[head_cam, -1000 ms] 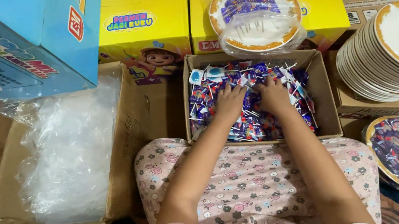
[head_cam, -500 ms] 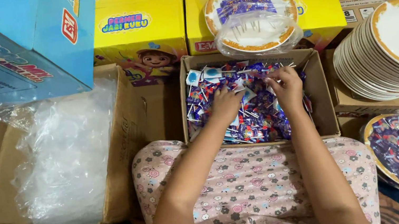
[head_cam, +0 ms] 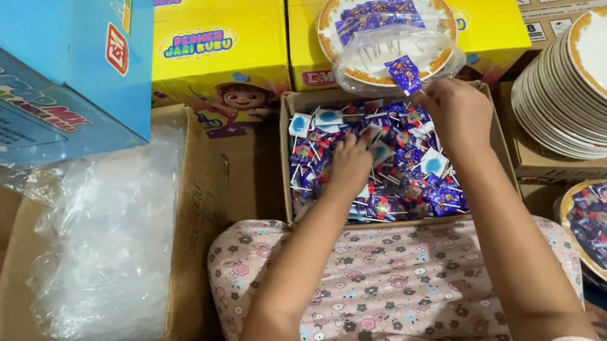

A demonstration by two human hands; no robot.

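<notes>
My right hand [head_cam: 458, 112] lifts purple-wrapped lollipop [head_cam: 403, 73], white stick, fingers pinched on it, above open cardboard box [head_cam: 289, 108]; my left hand [head_cam: 351, 163] buried in box's purple-blue lollipop heap [head_cam: 410, 178], fingers hidden, grip unclear.

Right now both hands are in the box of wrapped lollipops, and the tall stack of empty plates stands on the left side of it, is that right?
Not quite. Both hands, the left hand and right hand, are at the box of wrapped lollipops, but the stack of empty plates stands on its right side, as the head view shows. On the left is a carton of clear plastic bags.
</notes>
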